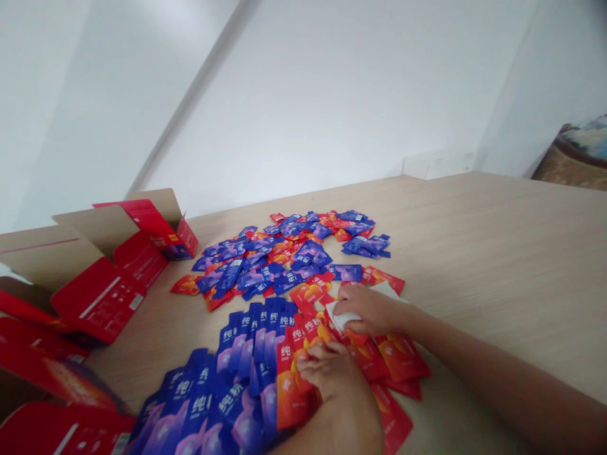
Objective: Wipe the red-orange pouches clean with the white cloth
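Listing what we see: one left hand point(327, 376), fingers spread and slightly bent over overlapping red sachets point(289, 398), apparently to steady them. One right hand point(370, 309), fingers curled over a white sheet point(337, 317), perhaps tissue, among more red sachets; whether it pinches the sheet we cannot tell. Blue sachets point(232, 401), lapped in rows beside the left hand, fronts up, likely so each label shows. A mixed heap point(260, 259) of both colours, loose, farther back on the surface point(497, 265). Red cartons point(102, 297), at our left, flaps raised, probably for access.
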{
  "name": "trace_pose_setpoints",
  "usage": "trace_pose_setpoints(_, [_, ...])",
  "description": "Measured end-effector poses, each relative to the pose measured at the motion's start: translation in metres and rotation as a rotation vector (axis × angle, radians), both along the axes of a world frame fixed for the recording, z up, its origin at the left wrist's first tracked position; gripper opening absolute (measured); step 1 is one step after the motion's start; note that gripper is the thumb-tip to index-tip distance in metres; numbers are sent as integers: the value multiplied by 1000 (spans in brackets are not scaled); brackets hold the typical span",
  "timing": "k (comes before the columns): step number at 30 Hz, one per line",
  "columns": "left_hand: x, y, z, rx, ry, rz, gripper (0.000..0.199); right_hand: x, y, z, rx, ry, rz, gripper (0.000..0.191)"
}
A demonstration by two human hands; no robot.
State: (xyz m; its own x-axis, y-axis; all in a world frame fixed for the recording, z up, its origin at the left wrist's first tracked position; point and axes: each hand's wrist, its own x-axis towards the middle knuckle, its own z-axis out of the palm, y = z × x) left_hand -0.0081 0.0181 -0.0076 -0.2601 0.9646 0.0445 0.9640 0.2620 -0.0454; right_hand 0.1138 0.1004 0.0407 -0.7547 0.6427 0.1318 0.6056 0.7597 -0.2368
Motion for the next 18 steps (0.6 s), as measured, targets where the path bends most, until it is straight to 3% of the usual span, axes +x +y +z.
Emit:
trace_pose_setpoints(6, [-2,-5,24,-139,271,-70,45,-8,9,-14,39,3,-128,26])
trace_pose_setpoints(9, [-4,-6,34,-239,395,-117,51,-7,14,-8,90,17,-277,29])
trace_pose_setpoints(12, [-4,-5,39,-274,397,-113,52,-1,15,4,113,47,-379,32])
trace_pose_setpoints(15, [-3,-4,40,-293,370,-100,51,4,12,8,61,17,-334,34])
trace_pose_setpoints(18, [-2,-3,43,-298,333,-97,49,4,10,2,-15,-55,-228,33])
